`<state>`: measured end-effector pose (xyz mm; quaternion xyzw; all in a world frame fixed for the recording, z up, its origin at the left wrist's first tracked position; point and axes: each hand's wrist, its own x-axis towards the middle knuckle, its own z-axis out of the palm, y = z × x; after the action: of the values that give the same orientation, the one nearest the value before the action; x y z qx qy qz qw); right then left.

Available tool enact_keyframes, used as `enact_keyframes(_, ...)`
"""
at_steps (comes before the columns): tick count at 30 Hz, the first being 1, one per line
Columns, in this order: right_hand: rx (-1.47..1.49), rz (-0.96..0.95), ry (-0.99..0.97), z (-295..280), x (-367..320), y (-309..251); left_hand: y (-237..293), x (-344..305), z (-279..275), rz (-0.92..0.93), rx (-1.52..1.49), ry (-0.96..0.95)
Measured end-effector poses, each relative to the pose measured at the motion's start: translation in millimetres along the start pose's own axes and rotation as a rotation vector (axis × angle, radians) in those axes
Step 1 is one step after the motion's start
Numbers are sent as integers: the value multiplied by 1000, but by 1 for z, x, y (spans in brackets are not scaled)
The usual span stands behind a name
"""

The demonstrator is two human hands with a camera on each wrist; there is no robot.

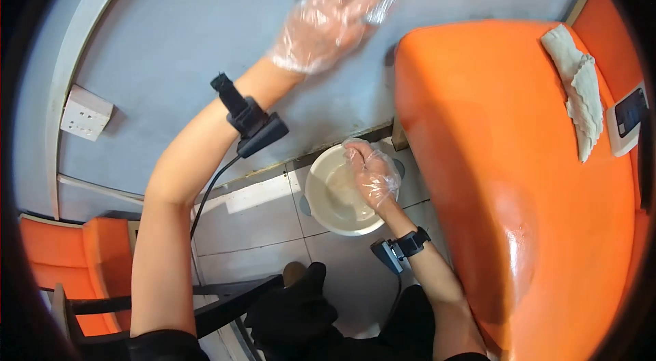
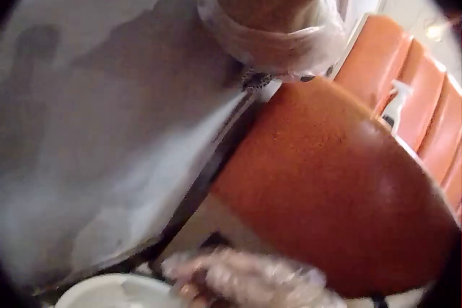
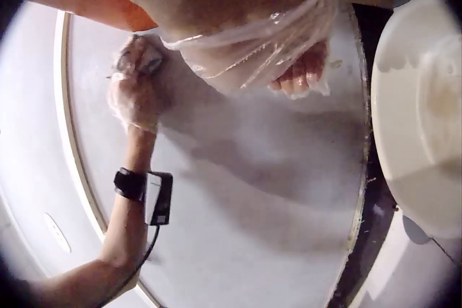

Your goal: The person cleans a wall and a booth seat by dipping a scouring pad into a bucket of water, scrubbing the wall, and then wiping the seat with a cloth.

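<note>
My left hand (image 1: 328,19), in a clear plastic glove, is raised against the grey wall panel (image 1: 191,53). Its fingers grip a grey metallic scouring pad (image 3: 150,61), which shows as a dark curly mesh past the hand in the left wrist view. Below, my right hand (image 1: 372,173), also gloved, hangs over the right side of a white basin (image 1: 318,190) on the tiled floor. The right fingers (image 3: 299,80) are loosely bent, with no object seen in them. Some cloudy liquid shows inside the basin.
An orange padded bench (image 1: 471,122) stands close on the right, bearing a folded pale cloth (image 1: 577,91) and a phone-like device (image 1: 630,115). A socket box (image 1: 87,113) juts from the panel at left. A white spray bottle (image 2: 395,106) stands farther back. Black chair parts (image 1: 232,306) lie low.
</note>
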<state>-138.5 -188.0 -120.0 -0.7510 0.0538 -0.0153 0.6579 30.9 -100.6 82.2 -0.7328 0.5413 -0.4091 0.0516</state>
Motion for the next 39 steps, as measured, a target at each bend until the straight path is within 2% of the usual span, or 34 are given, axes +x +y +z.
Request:
enact_keyframes(2,18,4,4,-1,0,4,16,-25,13,68,-19,-175)
enact_keyframes(4,25,-9,1,-1,1,7,34,-60,29,71,-198,-365)
enact_keyframes(6,-4,-91,-17,0,0,11,55,-88,25,-77,-302,-688)
enact_keyframes(9,16,-56,-24,-2,-2,6,43,-90,24,16,-258,-737)
enact_keyframes(10,20,-57,-21,-3,-3,5,35,-80,16,130,-209,-558)
enact_keyframes(12,-31,-98,-15,-4,-2,3,15,-45,1,79,-254,-312)
enact_keyframes(14,-6,-100,-11,-2,1,6,-12,2,-12,137,-187,-69)
enact_keyframes(16,15,-103,-16,0,2,8,-12,45,-26,-24,-14,-63)
enact_keyframes(17,8,-89,-12,0,3,9,-11,57,-19,79,107,71)
enact_keyframes(19,-4,-73,-10,-1,4,12,-2,48,3,143,12,66)
enact_keyframes(20,18,-78,4,-1,5,14,10,32,9,185,138,5)
enact_keyframes(22,42,-88,22,-4,4,10,26,-8,30,85,-115,-285)
enact_keyframes(24,55,-102,40,-11,2,-6,29,-34,30,177,-114,-447)
enact_keyframes(25,61,-104,42,-11,2,-7,23,-38,32,132,-240,-507)
enact_keyframes(26,62,-101,37,-11,2,-8,14,-34,41,137,-236,-510)
enact_keyframes(28,66,-96,23,-11,2,-14,2,-12,34,-90,-1007,-209)
enact_keyframes(30,-11,-92,19,-11,-2,-22,-14,34,-1,227,-170,-116)
enact_keyframes(31,-9,-88,18,-9,0,-19,-16,50,-16,249,46,-158)
enact_keyframes(34,7,-89,10,-6,4,-9,11,18,-2,167,120,-239)
enact_keyframes(35,46,-81,22,-7,4,-9,14,-1,7,262,21,-310)
enact_keyframes(37,88,-83,39,-7,7,-10,32,-24,7,199,15,-626)
enact_keyframes(38,117,-88,44,-6,7,-10,30,-25,9,148,-25,-723)
enact_keyframes(39,144,-88,47,-5,7,-8,19,-19,11,152,-23,-720)
